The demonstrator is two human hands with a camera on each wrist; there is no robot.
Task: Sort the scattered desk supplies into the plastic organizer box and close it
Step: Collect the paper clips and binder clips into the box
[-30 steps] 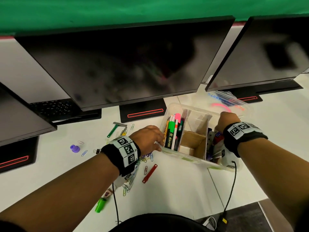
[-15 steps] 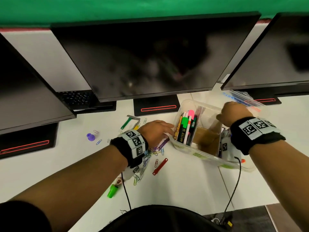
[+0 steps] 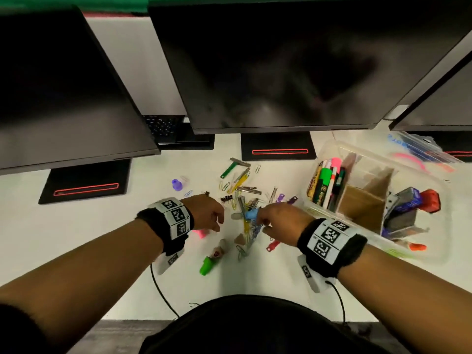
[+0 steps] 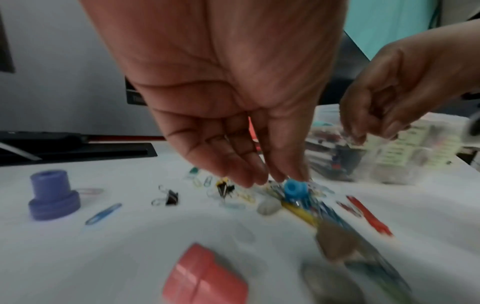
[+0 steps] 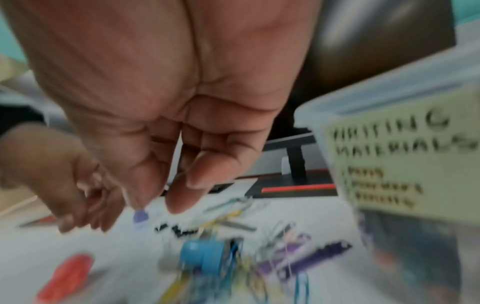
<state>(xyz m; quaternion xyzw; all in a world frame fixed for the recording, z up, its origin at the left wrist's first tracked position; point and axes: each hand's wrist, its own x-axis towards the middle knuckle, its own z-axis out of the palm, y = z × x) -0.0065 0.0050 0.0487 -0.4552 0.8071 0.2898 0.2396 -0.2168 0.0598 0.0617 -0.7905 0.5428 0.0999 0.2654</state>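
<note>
1. White bench (image 3: 76,238) beneath three dark monitors; green backdrop behind.
2. Clear plastic organizer box (image 3: 329,149), lid off, at right on the bench: markers and pens (image 3: 328,185) in its left compartment, cardboard dividers in the middle, mixed items at right.
3. Loose pile of coloured paper clips (image 3: 245,200) on the bench, just left of the box.
4. Blue cylindrical cap (image 4: 294,188) resting among the clips.
5. Purple cap (image 3: 176,185) standing apart at left.
6. Left hand (image 3: 204,213): fingers relaxed, holding nothing, above the clips.
7. Right hand (image 3: 278,221): fingers loosely curled over the pile, nothing gripped.
</note>
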